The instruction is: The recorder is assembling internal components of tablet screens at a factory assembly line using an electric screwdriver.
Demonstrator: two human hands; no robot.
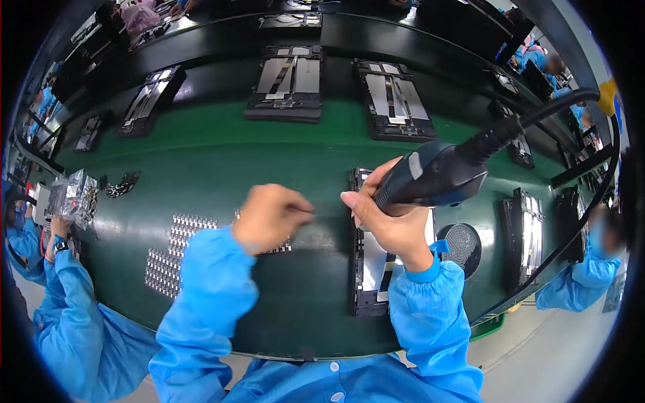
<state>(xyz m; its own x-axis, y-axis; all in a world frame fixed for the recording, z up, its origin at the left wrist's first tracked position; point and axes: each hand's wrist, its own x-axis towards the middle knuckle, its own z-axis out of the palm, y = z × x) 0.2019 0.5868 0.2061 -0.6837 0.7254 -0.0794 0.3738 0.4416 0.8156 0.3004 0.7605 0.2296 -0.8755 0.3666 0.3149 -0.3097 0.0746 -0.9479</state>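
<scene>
My right hand [396,228] is wrapped around a dark corded electric screwdriver [430,176], its thumb lying along the grip. The tool's tip is hidden behind the hand. Beneath it lies an opened tablet-like device [369,269] with a black frame and silver panels, partly covered by my hand and sleeve. To the left, my left hand [270,218] hovers over the bench with curled fingers and the thumb pressed to them. What it may be pinching cannot be made out. Sheets of small metallic parts in rows [190,230] lie below and left of that hand.
A round mesh-patterned dish [462,250] sits right of the device. More opened devices [287,82] line the far side, and others [527,228] stand at right. The tool's cable [557,107] loops down the right. A co-worker's hand [60,227] touches clear plastic bags [79,198] at left.
</scene>
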